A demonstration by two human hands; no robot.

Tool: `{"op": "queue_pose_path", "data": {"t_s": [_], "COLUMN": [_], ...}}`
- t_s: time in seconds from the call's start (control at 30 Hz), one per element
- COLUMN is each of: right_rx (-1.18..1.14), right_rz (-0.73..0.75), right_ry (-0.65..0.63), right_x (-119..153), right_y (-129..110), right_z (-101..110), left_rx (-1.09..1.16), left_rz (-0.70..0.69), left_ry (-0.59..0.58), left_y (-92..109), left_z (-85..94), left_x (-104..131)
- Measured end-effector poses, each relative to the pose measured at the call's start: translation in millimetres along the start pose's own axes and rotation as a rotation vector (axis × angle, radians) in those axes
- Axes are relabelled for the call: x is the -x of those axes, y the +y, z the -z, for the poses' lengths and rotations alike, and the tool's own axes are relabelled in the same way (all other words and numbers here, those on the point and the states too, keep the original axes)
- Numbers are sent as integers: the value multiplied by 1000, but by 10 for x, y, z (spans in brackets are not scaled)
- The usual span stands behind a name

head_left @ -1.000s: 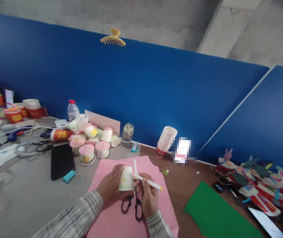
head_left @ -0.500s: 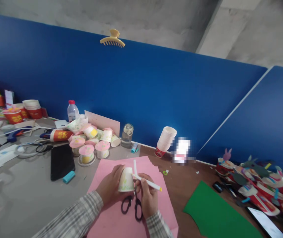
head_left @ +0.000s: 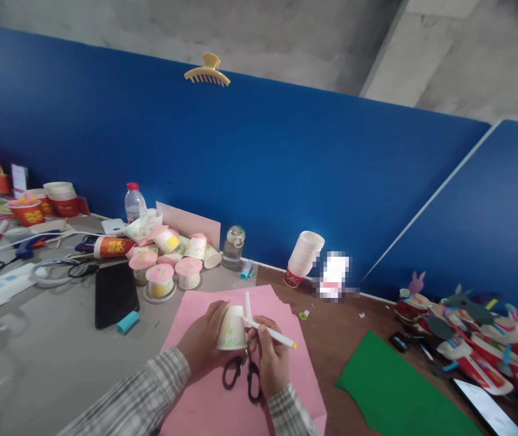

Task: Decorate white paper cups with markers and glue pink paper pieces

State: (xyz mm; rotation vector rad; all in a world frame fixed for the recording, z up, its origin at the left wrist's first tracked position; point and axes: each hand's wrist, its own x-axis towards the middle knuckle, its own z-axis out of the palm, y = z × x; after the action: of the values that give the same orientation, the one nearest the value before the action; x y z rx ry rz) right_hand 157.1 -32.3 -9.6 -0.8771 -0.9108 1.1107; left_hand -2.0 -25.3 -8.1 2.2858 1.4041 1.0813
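In the lower middle of the frame, a patterned paper cup [head_left: 232, 330] is grasped by the left hand [head_left: 202, 339], its wider end turned down and its narrower end up. Its left side is gripped, probably so that the wall facing right is steadied and left uncovered. A white pen [head_left: 281, 339] with a yellow end is pinched in the right hand [head_left: 273, 366] as in writing, its tip directed at the cup's wall; whether contact is made cannot be told. The pen seems to be gripped near its tip for fine control. Beneath both hands, pink paper [head_left: 204, 415] is spread, by which the surface [head_left: 59, 363] is presumably protected. Black-handled scissors [head_left: 249, 370] are laid between the wrists, handles toward the lower edge, apparently within easy reach. Pink-topped cups [head_left: 160, 275] are grouped left of centre, perhaps to leave working room, and a green sheet [head_left: 399, 387] is laid at lower right.
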Motion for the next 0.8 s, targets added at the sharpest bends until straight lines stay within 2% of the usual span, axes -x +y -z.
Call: {"op": "queue_pose_path", "data": {"t_s": [0.37,0.8], "right_rx": [26,14], "right_rz": [33,12], "right_ry": [-13,-31], "right_x": [4,5], "right_y": [7,-1], "right_z": [3,15], "left_rx": [42,7], "left_rz": [51,6], "left_ry": [-38,-13], "left_y": [-31,-37], "left_z": [-11,-18], "left_x": [20,15]}}
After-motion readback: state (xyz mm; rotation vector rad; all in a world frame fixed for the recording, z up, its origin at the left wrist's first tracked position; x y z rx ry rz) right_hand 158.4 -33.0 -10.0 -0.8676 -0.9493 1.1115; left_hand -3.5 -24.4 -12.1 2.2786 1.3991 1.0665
